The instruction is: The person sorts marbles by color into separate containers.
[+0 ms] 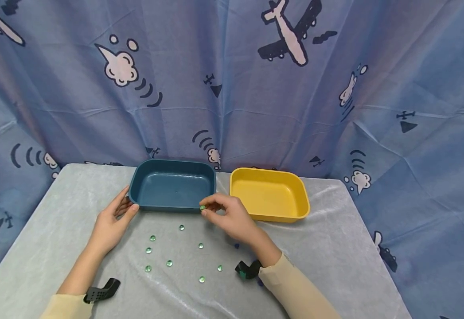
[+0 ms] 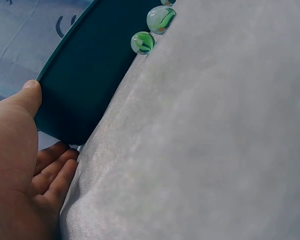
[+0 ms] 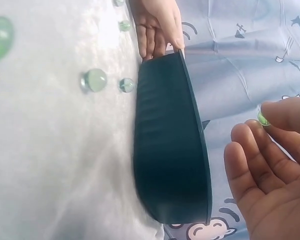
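The right hand [image 1: 228, 215] pinches a green marble [image 1: 202, 207] between thumb and finger, above rim height near the front right corner of a dark teal bin [image 1: 172, 188], while the left hand [image 1: 112, 221], thumb and fingers spread apart, touches that bin's left end with its thumb at the rim. The bin's smooth inner floor shows, as does that of the yellow bin [image 1: 271, 192] just to its right; eight loose green marbles [image 1: 169, 263] lie scattered on the pale cloth [image 1: 176, 301] in front.
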The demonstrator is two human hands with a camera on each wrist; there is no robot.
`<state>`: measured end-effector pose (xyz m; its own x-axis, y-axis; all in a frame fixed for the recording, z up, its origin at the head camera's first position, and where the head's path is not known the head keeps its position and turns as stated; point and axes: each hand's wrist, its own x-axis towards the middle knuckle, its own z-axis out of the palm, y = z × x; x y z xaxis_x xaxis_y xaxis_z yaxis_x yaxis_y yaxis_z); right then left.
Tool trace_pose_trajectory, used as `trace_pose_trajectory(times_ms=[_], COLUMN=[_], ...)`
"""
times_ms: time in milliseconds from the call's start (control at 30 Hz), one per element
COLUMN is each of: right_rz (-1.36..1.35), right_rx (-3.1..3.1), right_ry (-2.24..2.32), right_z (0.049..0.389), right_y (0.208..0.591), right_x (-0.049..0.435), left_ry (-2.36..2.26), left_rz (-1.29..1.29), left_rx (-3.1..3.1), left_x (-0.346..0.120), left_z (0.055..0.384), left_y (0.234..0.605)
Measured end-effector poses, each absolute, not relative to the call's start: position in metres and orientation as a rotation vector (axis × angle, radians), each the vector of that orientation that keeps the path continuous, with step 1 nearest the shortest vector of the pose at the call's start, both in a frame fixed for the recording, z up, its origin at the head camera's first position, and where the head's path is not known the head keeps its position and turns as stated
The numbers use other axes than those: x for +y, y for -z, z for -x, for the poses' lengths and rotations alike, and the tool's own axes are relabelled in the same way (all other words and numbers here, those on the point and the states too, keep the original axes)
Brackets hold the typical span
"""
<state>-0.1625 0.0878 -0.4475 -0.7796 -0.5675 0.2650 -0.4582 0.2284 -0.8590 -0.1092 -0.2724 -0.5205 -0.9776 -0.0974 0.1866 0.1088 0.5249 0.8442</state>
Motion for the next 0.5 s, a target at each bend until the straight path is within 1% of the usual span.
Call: trace_pose_trajectory(times_ms=[500], right_rz=[0.901], right_rx=[2.464], right_ry=[1.559], right_z=[0.188], right_y=[0.449], right_x=[0.076], left_ry=[1.437], left_rz=[0.015], left_rx=[-2.551], left_x=[-0.274], left_z=[0.109], left_y=[0.521])
